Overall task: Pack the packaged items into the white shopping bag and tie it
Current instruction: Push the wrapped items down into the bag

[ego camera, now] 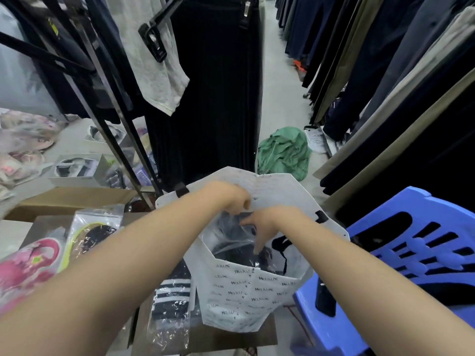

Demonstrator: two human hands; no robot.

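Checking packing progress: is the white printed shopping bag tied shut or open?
Open: the white printed shopping bag gapes, a clear-wrapped dark item visible inside; left hand holds its rim, right hand reaches in.

Blue plastic chair [354, 332] at right, a dark flat object [325, 300] on its seat. Green garment [284, 152] crumpled on the floor, with racked trousers [385, 73] alongside. Black pleated skirt [216, 86] hangs ahead, grey tee [159, 68] beside it. Cardboard box [72, 201] at left.
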